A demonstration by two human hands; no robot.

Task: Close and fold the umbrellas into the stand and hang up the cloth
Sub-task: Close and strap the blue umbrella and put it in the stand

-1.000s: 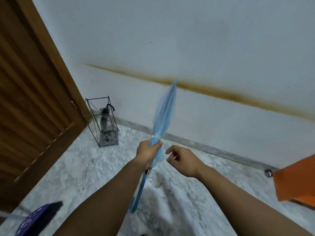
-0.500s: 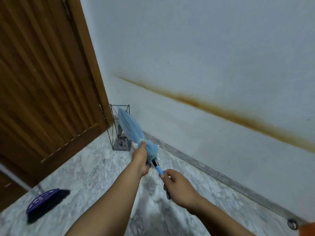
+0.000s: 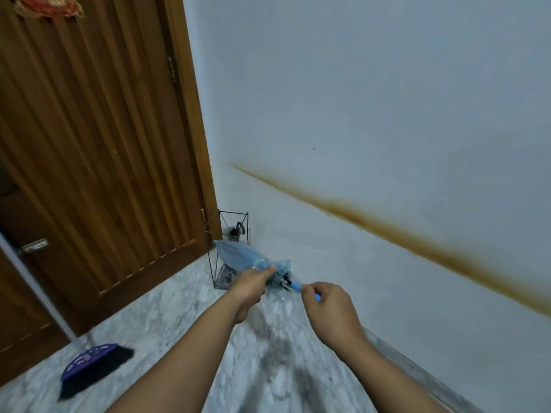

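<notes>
Between left hand (image 3: 252,286) and right hand (image 3: 328,308), the blue umbrella (image 3: 244,257) is gripped.

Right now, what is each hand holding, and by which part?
Both hold the blue umbrella: the left hand grips the bunched folded cloth near its tie, the right hand pinches the blue handle end.

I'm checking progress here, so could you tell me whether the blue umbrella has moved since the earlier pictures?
Yes. The blue umbrella has swung down from pointing up the wall; its tip now points at the wire stand.

The folded light-blue umbrella (image 3: 243,257) lies near-horizontal, tip toward the wire stand (image 3: 231,248).
</notes>
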